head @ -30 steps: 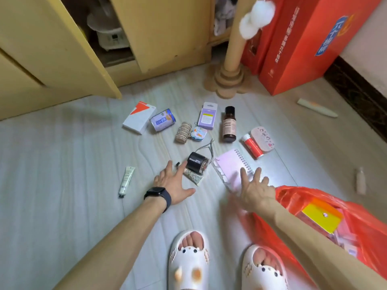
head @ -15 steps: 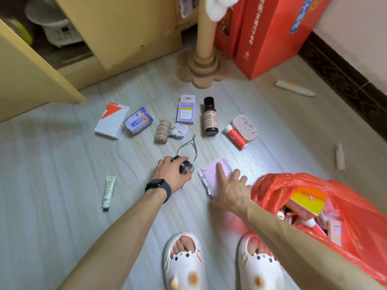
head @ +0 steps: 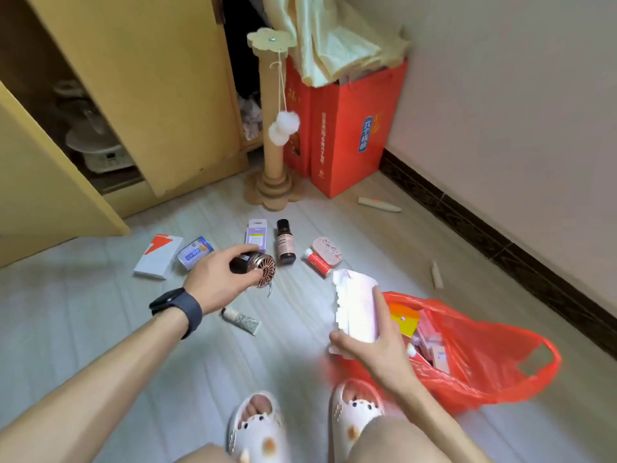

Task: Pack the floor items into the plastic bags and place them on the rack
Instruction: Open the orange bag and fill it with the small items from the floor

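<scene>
My left hand (head: 217, 279) grips a small black cylinder with a copper grille end (head: 255, 265), lifted above the floor. My right hand (head: 370, 342) holds a pink spiral notebook (head: 359, 304) upright beside the open red plastic bag (head: 484, 372), which lies on the floor at the right with several small boxes inside. On the floor lie a white and orange box (head: 158, 257), a blue can (head: 194, 252), a purple packet (head: 256, 230), a brown bottle (head: 285, 242), a red tube (head: 317, 262), a pink case (head: 328, 251) and a patterned tube (head: 242, 320).
A yellow cabinet (head: 140, 95) with an open door stands at the back left. A cardboard post (head: 273, 128) with white pompoms and red gift bags (head: 347, 128) stand at the back. Two white tubes (head: 379, 204) (head: 436, 275) lie near the dark skirting at the right. My slippered feet (head: 257, 429) are below.
My left hand lifted the black cylinder off the floor. My right hand picked up the pink notebook and brought it toward the red bag. The view tilted upward.
</scene>
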